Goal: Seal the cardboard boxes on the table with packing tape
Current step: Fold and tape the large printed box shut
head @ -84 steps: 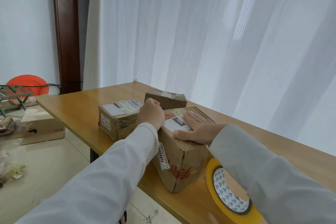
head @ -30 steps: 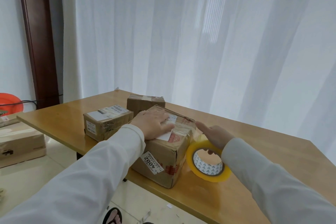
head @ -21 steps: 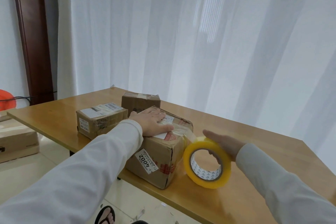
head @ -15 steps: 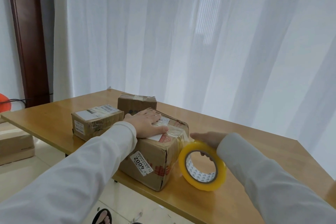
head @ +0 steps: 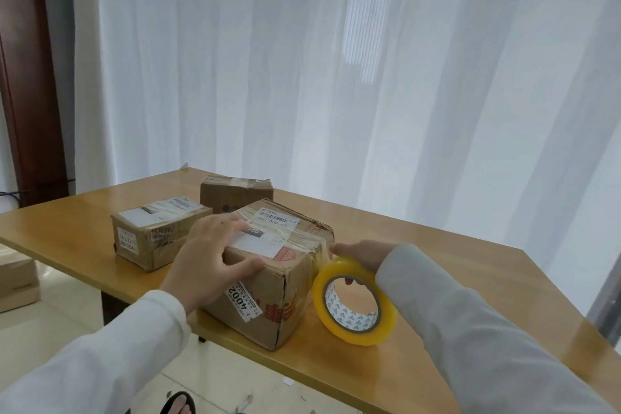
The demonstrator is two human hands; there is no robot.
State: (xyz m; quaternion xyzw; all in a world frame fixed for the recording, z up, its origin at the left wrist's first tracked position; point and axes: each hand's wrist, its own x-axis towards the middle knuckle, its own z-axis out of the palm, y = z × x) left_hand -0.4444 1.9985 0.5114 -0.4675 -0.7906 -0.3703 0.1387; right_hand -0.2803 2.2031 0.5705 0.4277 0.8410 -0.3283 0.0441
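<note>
- Biggest risk from where I'm standing: the clear strip running off the tape roll (head: 353,302) to the top edge of the nearest box (head: 268,265) looks stretched and a bit bunched at the corner. If it's pulled at an angle it'll probably wrinkle or stick to itself instead of lying flat down the side.
- The right hand (head: 364,254) has its fingers curled over the top of the roll, holding it upright on edge just beside the box. If that hold slips, I reckon the roll snaps back or rolls off along the table (head: 470,279).
- The left hand (head: 215,255) lies across the near top corner, fingers on top, thumb curled down the side, clamping the box. Let go too soon and the pull could drag it, since it sits close to the table's front edge.
- The box itself: worn brown cardboard, dented corners, white shipping label on top, a "4002" sticker and red print on the side, older tape already across the lid.
- Two smaller boxes sit behind it, one with a label (head: 161,232), one plain (head: 235,193). Can't tell if they're fully sealed.
</note>
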